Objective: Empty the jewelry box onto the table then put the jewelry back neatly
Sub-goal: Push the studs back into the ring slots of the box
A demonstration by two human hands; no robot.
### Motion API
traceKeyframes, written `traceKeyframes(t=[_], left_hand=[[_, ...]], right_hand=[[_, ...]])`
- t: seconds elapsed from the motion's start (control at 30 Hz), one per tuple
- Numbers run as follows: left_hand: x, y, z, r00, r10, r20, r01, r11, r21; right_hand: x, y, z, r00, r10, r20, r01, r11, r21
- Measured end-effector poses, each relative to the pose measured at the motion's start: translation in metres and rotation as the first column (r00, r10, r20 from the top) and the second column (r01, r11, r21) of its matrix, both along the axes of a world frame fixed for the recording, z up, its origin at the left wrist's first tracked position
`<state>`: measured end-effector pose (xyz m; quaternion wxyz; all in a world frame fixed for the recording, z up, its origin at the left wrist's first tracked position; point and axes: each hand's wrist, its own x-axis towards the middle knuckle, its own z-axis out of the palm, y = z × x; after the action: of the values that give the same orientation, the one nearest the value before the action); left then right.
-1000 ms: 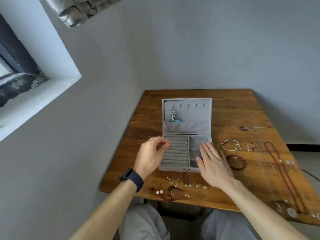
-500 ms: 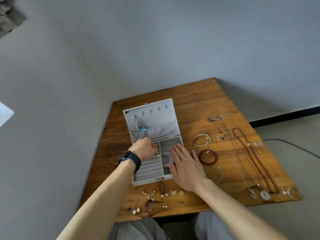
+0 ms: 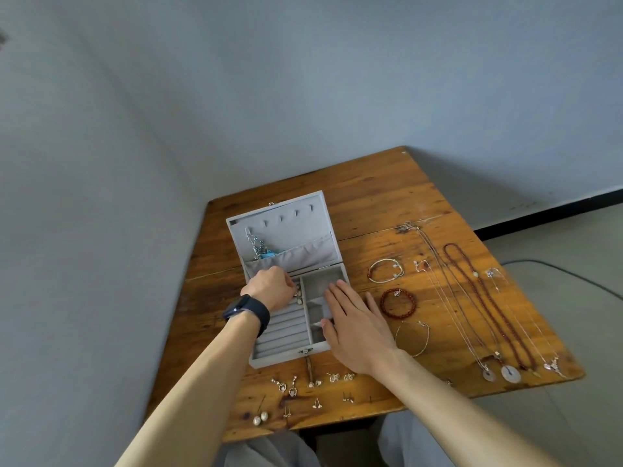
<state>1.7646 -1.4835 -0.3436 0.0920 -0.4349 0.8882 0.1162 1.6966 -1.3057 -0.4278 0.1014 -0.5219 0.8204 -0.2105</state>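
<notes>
Nearest to the camera are the person's knees in pale grey trousers (image 3: 269, 453), showing below the near edge of the wooden table (image 3: 371, 197). Both bare forearms reach forward over that edge.

Small silver earrings (image 3: 313, 385) lie scattered along the near strip of the table, with a pair of pearl earrings (image 3: 260, 417) at the left end.

Just beyond them stands the open grey jewelry box (image 3: 286, 335), with a small metal clasp (image 3: 305, 351) on its near wall. The left hand (image 3: 271, 288), a dark watch (image 3: 247, 313) on its wrist, hangs over the far end of the ring rows. Its fingers curl down to a small silver earring (image 3: 298, 298) there, and the back of the hand hides whether the tips pinch it. The right hand (image 3: 354, 325) lies flat with straight, slightly spread fingers on the box's right side, covering part of the small compartments and the right rim.

To the right of the box, a red bead bracelet (image 3: 383, 305) lies close to the right hand, a thin chain bracelet (image 3: 423, 345) is nearer the camera, and a white cord bracelet (image 3: 385, 280) is farther back. Farther right, a long red bead necklace (image 3: 451, 245) and several silver chains run lengthwise, two ending in pale disc pendants (image 3: 510, 374) near the table's edge.

The upright lid (image 3: 296, 230) has a row of hooks and a fabric pocket holding a turquoise piece (image 3: 266, 254) on a chain. No writing is legible on the box or the watch.

Behind the table rise plain grey walls. To the right are a black skirting board (image 3: 556, 210) and a cable (image 3: 556, 267) on the floor.
</notes>
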Motion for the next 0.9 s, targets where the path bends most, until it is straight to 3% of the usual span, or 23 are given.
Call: traceKeyframes(t=[0.43,0.9], left_hand=[[0.002,-0.009,0.001,1.000,0.000,-0.004,0.001,0.998,0.063],[0.004,0.002,-0.008,0.996,0.038,-0.079,-0.044,0.996,-0.082]], right_hand=[[0.000,-0.001,-0.001,1.000,-0.010,0.011,0.010,1.000,-0.003],[0.002,-0.001,-0.001,0.999,-0.034,0.017,0.035,0.998,-0.052]])
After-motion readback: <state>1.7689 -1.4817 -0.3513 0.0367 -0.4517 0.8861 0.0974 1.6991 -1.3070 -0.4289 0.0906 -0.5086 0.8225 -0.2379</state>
